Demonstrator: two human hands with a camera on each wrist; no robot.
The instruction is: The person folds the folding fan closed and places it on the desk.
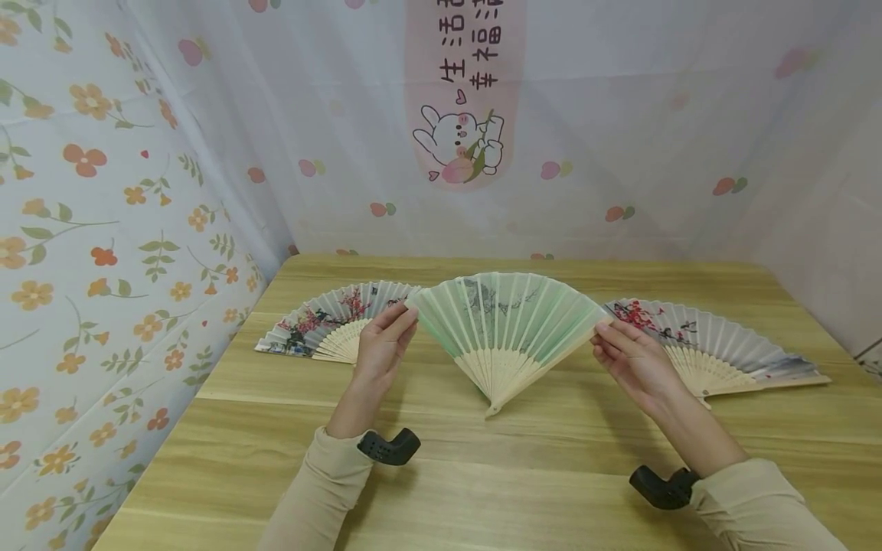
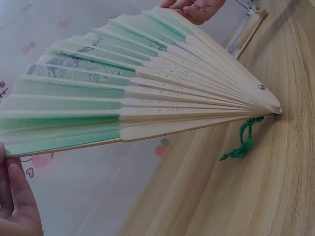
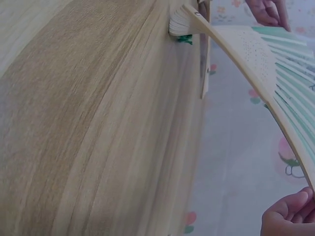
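Note:
A green folding fan point(image 1: 506, 329) with pale wooden ribs is spread wide between my hands, its pivot end pointing down toward the table. My left hand point(image 1: 382, 344) pinches its left outer corner between thumb and fingers. At the opposite corner, my right hand point(image 1: 637, 363) pinches the outer rib. Near the pivot hangs a green knotted cord point(image 2: 243, 142), seen in the left wrist view. Dark branches are printed on the green leaf. Behind my left hand lies an opened grey fan with red blossoms point(image 1: 327, 321); another opened blossom fan point(image 1: 717, 344) lies beyond my right hand.
The wooden table point(image 1: 517, 490) reaches back to a white curtain point(image 1: 620, 115) with a rabbit print. A flowered curtain point(image 1: 103, 291) hangs along the left side. Black devices are strapped at the left wrist point(image 1: 390, 448) and right wrist point(image 1: 663, 487).

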